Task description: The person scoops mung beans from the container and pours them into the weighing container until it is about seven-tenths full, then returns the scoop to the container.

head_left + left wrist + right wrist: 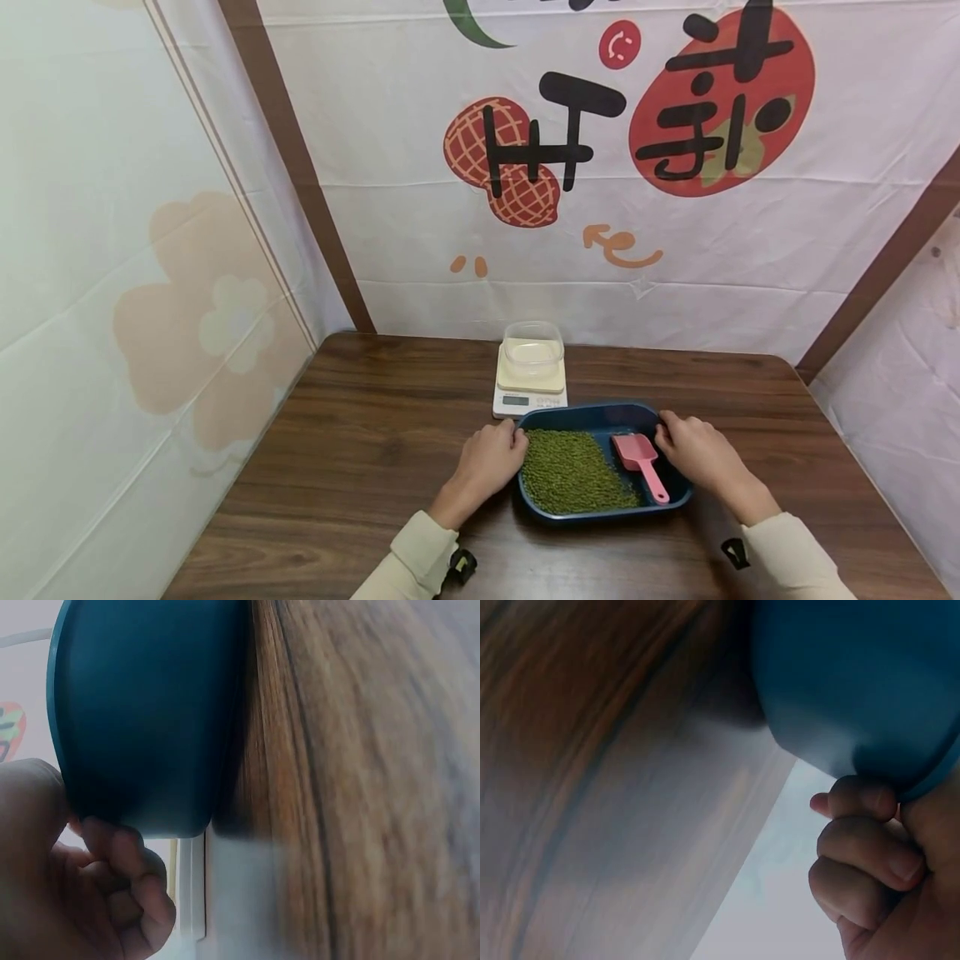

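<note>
A blue tray (552,517) holds a spread of small green beans (573,473), heaped toward its left side. On the bare right part of the tray lies a pink scoop (637,454), its handle pointing to the near right. My left hand (487,458) grips the tray's left rim at the far corner, thumb above and curled fingers under the edge in the left wrist view. At the far right corner my right hand (696,450) pinches the rim, its fingers (866,851) curled against the outer wall.
Behind the tray stands a white kitchen scale (515,402) with a clear plastic container (533,354) on top. The dark wooden table (360,467) meets a printed cloth wall (420,308) at the back, with more cloth on both sides.
</note>
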Demonstrator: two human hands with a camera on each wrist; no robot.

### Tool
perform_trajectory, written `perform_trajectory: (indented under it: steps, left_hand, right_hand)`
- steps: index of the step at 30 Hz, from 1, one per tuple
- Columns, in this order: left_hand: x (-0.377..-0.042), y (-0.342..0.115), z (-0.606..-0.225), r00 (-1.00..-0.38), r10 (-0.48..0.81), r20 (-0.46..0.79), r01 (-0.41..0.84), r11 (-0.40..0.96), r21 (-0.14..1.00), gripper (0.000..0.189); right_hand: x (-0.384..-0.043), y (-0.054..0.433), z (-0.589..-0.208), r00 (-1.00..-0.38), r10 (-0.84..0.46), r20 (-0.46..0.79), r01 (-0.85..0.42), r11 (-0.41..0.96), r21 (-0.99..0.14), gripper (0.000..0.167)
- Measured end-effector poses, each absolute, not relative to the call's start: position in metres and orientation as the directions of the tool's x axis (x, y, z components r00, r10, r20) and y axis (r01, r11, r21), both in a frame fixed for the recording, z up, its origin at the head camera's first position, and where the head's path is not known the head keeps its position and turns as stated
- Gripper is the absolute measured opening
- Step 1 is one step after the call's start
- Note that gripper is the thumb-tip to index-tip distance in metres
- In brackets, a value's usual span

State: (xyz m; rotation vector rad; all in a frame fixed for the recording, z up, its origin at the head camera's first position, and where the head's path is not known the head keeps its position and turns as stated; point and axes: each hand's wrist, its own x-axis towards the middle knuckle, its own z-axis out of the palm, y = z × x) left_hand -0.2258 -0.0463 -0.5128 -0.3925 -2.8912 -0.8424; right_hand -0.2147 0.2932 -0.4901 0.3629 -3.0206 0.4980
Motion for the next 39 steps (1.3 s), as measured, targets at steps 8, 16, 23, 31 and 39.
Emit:
perform_trajectory:
  steps: [8,16,23,31,39]
  left_hand:
    - [-0.228,-0.056,-0.513,-0.968,0.190,0.167,0.250,0.811,0.528,0.034]
    - [-0.230,-0.063,-0.509,-0.976,0.148,0.159,0.212,0.807,0.550,0.035]
    - [-0.232,-0.070,-0.508,-0.984,0.117,0.135,0.174,0.803,0.570,0.036]
    - [-0.233,-0.076,-0.506,-0.990,0.100,0.095,0.138,0.784,0.606,0.036]
    - [-0.233,-0.079,-0.507,-0.992,0.076,0.104,0.123,0.798,0.590,0.038]
  right_hand:
    - [-0.208,0.278,-0.491,-0.975,-0.192,0.115,-0.218,0.930,-0.296,0.035]
    - [-0.202,0.265,-0.492,-0.973,-0.171,0.155,-0.209,0.940,-0.269,0.028]
    - [-0.199,0.255,-0.490,-0.972,-0.165,0.171,-0.206,0.942,-0.264,0.017]
    - [-0.196,0.245,-0.491,-0.976,-0.136,0.169,-0.179,0.943,-0.279,0.018]
    - [-0.196,0.238,-0.491,-0.973,-0.140,0.183,-0.188,0.940,-0.283,0.018]
